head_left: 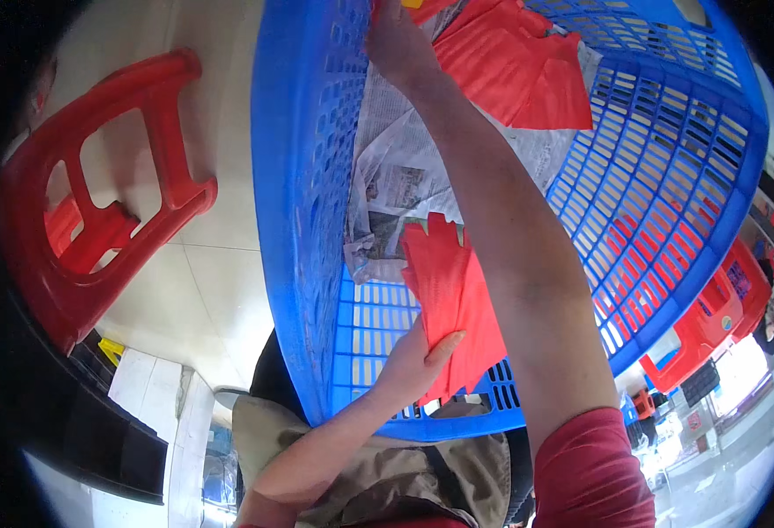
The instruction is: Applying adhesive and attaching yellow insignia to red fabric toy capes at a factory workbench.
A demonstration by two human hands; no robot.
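My left hand [415, 359] pinches a red, pleated, cloth-like piece [456, 299] at its lower left, with the thumb on top. This piece hangs over the near part of a large blue plastic basket [272, 176]. Stretched across the basket, my right arm reaches the far left, where my right hand [400, 48] is at the basket's wall by a bit of red; its fingers are partly cut off by the upper edge. A stack of similar red pieces [519, 66] lies at the far end, on newspaper sheets [405, 180] lining the basket.
A red plastic chair [96, 299] is on the tiled floor [215, 273] at the left. Red plastic crates [713, 321] stand beyond the basket's right wall. White boards [154, 396] and a dark-edged object [88, 431] are at the lower left.
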